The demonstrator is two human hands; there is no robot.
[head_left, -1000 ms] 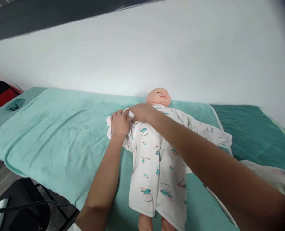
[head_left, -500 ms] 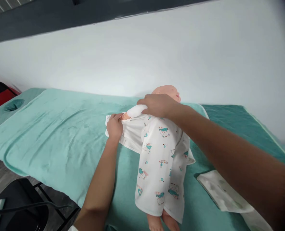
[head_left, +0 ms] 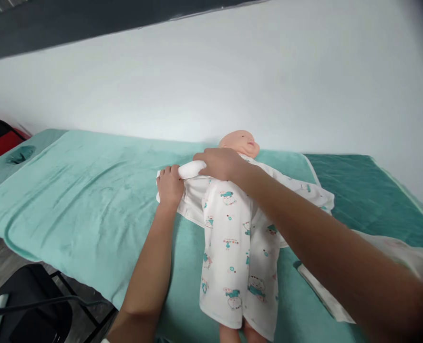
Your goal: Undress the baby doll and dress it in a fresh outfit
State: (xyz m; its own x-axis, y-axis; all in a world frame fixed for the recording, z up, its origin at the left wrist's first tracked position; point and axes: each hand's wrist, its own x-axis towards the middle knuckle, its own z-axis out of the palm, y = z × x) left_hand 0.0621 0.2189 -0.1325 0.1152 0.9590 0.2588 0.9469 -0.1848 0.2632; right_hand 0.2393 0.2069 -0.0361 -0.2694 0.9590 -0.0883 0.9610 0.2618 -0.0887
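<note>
A baby doll [head_left: 237, 140] lies on its back in a white gown [head_left: 229, 243] printed with small cartoon figures. My left hand [head_left: 170, 185] is closed at the outer end of the gown's left-side sleeve, hiding the doll's hand. Between my two hands shows the doll's white arm [head_left: 191, 169], lying over the spread sleeve. My right hand [head_left: 216, 163] grips that arm near the shoulder, thumb below and fingers above. The gown's other sleeve [head_left: 311, 190] stretches out to the right, partly behind my right forearm. Bare doll legs [head_left: 230, 334] stick out below the hem.
A pale green blanket [head_left: 82, 200] covers the bed, with a darker green cover [head_left: 368, 190] at right. Folded white cloth [head_left: 325, 293] lies beneath my right forearm. A white wall [head_left: 161, 85] runs behind; a black chair [head_left: 36, 305] stands lower left.
My right hand has moved left along with the doll's arm, toward my left hand. The doll's hand, partly visible before, is now covered. The doll's head and right-side sleeve show more.
</note>
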